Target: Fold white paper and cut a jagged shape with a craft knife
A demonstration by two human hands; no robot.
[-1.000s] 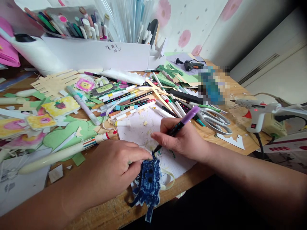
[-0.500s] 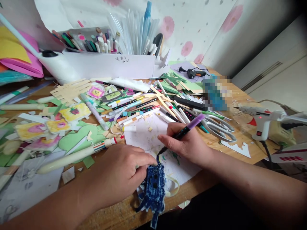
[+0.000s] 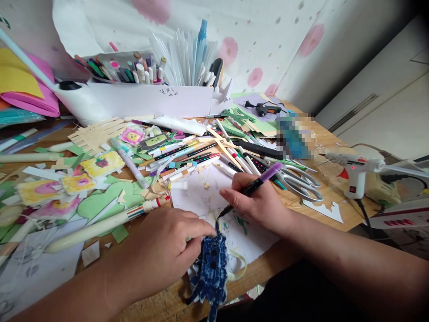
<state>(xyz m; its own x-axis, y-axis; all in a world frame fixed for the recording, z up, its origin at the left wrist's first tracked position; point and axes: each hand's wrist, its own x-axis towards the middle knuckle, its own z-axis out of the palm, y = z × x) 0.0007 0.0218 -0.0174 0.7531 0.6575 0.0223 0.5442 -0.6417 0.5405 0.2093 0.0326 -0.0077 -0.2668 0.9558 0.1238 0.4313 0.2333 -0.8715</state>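
A dark blue painted cutout [image 3: 213, 268] with dark spots and narrow strips hangs partly over the table's front edge, on a white paper [image 3: 258, 232] with green marks. My left hand [image 3: 177, 243] pinches its upper left edge between thumb and fingers. In my right hand [image 3: 258, 201] is a black marker [image 3: 254, 185] with a purple end, gripped at a slant. The marker's dark tip touches or nearly touches a thin strip at the top of the cutout. A pale yellow strip [image 3: 241, 264] curls out on the cutout's right side.
Markers and paper scraps [image 3: 187, 152] pile up behind my hands. Scissors [image 3: 300, 181] lie right of my right hand, with a white glue gun [image 3: 355, 172] beyond. Painted cards [image 3: 100, 164] and a thick multicolour pen [image 3: 110, 226] lie left. A white pen box [image 3: 150, 100] stands behind.
The camera view has shifted slightly. Both hands keep their holds, and the marker tip stays at the thin strip above the blue cutout.
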